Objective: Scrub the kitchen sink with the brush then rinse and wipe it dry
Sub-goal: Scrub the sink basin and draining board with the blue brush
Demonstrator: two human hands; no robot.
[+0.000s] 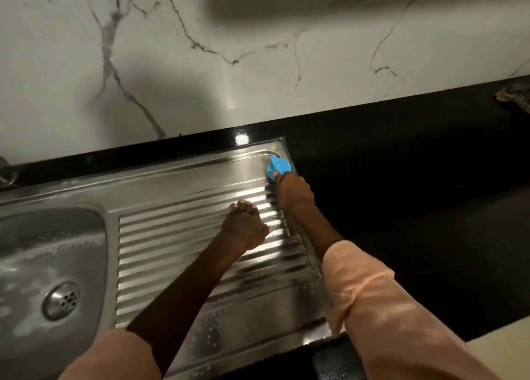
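Right hand (294, 191) grips blue plastic brush (278, 166) on ribbed steel drainboard (177, 236) (far corner); left hand (243, 224) flat, fingers straight.

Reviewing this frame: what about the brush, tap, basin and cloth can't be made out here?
Head view only:
- Brush: bristles hidden under its blue top and the right hand.
- Left hand: seen from behind, so whether it holds anything is unclear.
- Tap: cut off by the left edge.
- Basin: left part cut off by the frame.
- Cloth: dark, partly cut off at the right edge.

A blue brush (277, 166) sits at the far right corner of the steel sink's (183, 253) ridged drainboard.
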